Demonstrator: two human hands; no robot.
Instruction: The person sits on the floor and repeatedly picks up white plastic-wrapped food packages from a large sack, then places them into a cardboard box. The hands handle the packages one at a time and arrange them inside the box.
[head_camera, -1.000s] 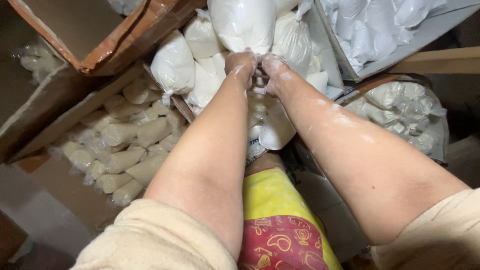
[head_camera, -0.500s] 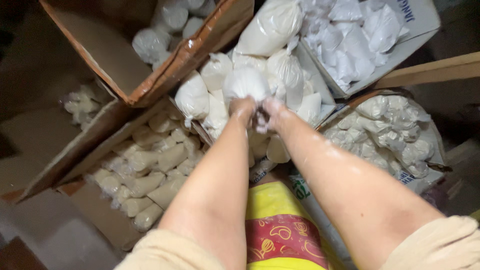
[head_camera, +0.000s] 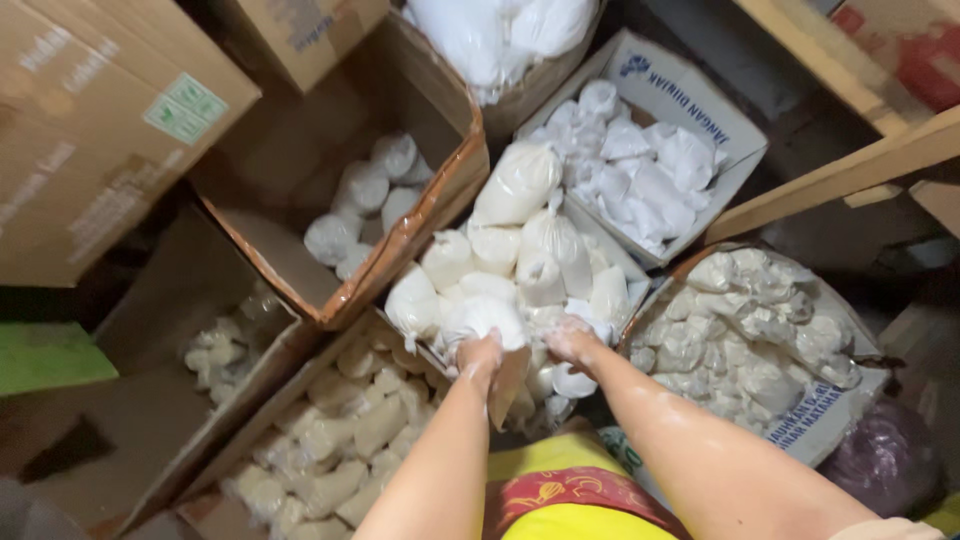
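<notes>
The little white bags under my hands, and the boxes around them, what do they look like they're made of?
The bags look like thin clear plastic film, glossy and knotted shut, packed with white powder or dough; which one is unclear. The box looks like brown corrugated cardboard, matte, with a shiny taped rim. The left hand and right hand are dusted white.

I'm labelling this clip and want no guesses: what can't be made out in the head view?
- Left hand: grip on the white bag unclear; the bag covers the fingers.
- Right hand: fingertips buried among the bags, any hold hidden.
- Centre box: bottom hidden by piled bags.
- Top box: cut off by the frame edge.
- Bag contents: too small, blurred.
</notes>
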